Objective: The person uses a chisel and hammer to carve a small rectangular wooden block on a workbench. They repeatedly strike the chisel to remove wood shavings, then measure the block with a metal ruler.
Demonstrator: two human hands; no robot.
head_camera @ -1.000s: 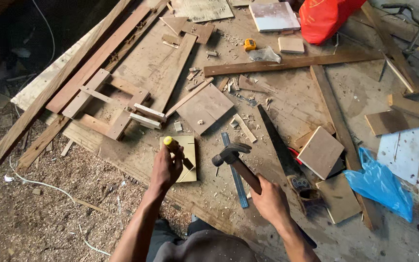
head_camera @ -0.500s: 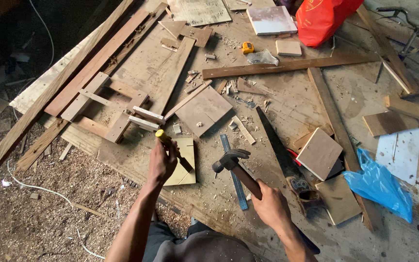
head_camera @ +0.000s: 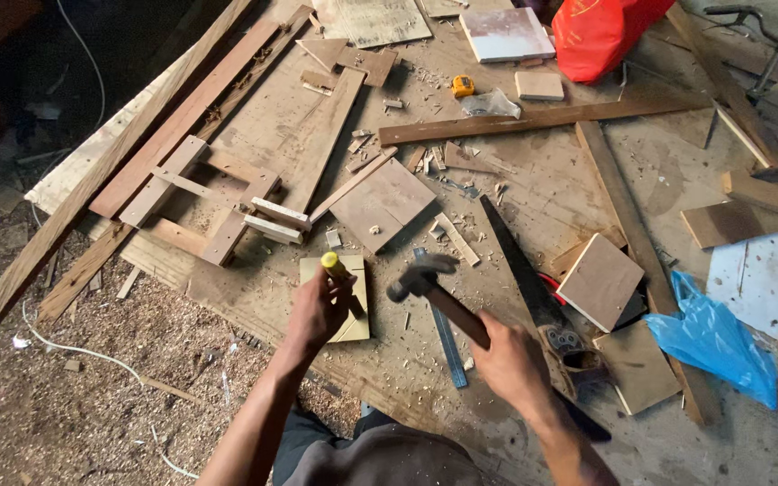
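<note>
Two hands at work, low in the head view. Left hand (head_camera: 320, 310) clenched round a yellow-handled chisel (head_camera: 339, 274), held near upright, yellow butt toward twelve o'clock, blade hidden behind the fingers but aimed down at a small pale board (head_camera: 359, 319) lying flat under it. Right hand (head_camera: 508, 360) wrapped tight on the brown wooden shaft of a hammer (head_camera: 425, 279) – long axis running from four o'clock up to ten, dark metal head blurred, just to the three o'clock side of the chisel butt and apart from it.

Just beyond the hammer, flat on the dusty workbench (head_camera: 533, 207): a blue steel ruler (head_camera: 443, 333) lying roughly six to twelve, and a handsaw (head_camera: 520, 270) with its dark blade pointing to eleven, handle near the right wrist. At three o'clock, square brown panels (head_camera: 601, 283) and a crumpled blue plastic bag (head_camera: 713, 342). At ten o'clock, a small slatted frame (head_camera: 218, 211) of pale and reddish strips.

Farther off, a long brown batten (head_camera: 542, 119) crossing nine to three; past it a small yellow tape measure (head_camera: 463, 85), a clear crinkled wrapper (head_camera: 490, 103), a flat white-topped slab (head_camera: 506, 31) – and a bright red bag (head_camera: 601, 36) at one o'clock, bulging against the top edge. Sawdust everywhere.
</note>
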